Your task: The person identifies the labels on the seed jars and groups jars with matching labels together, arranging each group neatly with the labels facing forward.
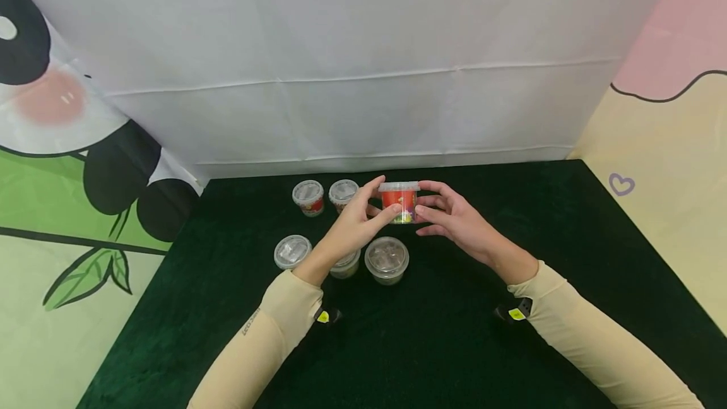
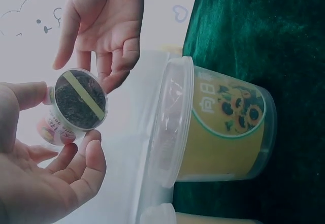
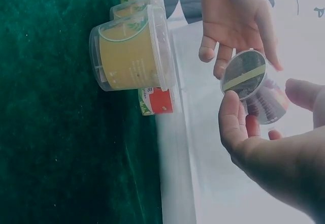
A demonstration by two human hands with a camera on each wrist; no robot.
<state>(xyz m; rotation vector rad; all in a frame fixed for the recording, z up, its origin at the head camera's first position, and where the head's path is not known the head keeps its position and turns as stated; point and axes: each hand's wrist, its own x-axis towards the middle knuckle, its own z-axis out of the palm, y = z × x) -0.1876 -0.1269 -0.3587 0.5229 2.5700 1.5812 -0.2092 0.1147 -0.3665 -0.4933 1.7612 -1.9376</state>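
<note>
A small round tub with a red printed wrap and a pale translucent lid is held up between both hands. My left hand grips its left side, thumb across the front. On the other side, my right hand has its index finger at the lid's edge and its thumb against the wall. The left wrist view shows the tub's clear round end, with dark, soil-like contents and a yellow strip across it. In the right wrist view, the right fingers touch the rim of that end.
Several lidded tubs stand on the dark green cloth: two red-wrapped ones behind, including a left one, and a front row ending in a right-hand tub. My left forearm partly covers the front row. A white cloth wall rises behind.
</note>
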